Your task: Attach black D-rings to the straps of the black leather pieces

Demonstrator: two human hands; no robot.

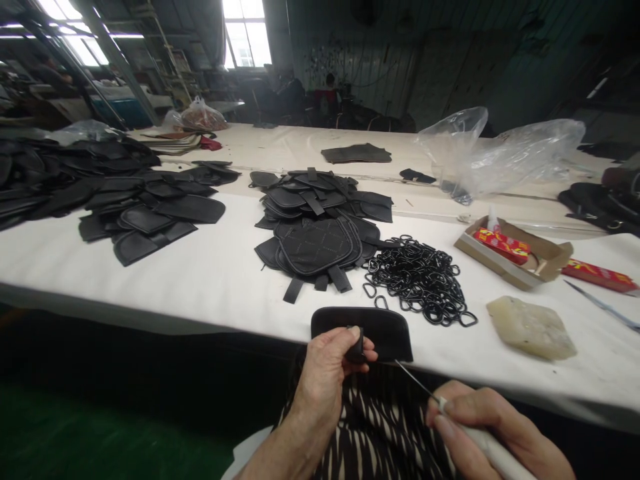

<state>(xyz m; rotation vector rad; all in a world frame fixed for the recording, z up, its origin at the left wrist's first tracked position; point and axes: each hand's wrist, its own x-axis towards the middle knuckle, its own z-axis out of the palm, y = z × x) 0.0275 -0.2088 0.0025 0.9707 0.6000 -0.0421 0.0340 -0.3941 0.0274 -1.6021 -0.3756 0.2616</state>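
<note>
At the table's front edge, a black leather-like flap (387, 327) with rounded corners lies partly over the white table. My left hand (323, 367) is closed on a folded black strap (356, 350) at this flap, pinching it between thumb and fingers. My right hand (493, 420) grips the pale handle of an awl-like tool (417, 381). Its thin metal shaft points left, with the tip close to the flap's lower right corner; I cannot tell whether they touch. Beyond the flap lies a heap of black D-rings (417, 280).
Black quilted pieces with straps (315, 243) are stacked behind the flap. More black pieces (155, 217) spread leftward. At right are a cardboard box (545, 270) with red packets, a yellowish translucent block (533, 327), a pointed metal tool (600, 305) and clear plastic bags (525, 153).
</note>
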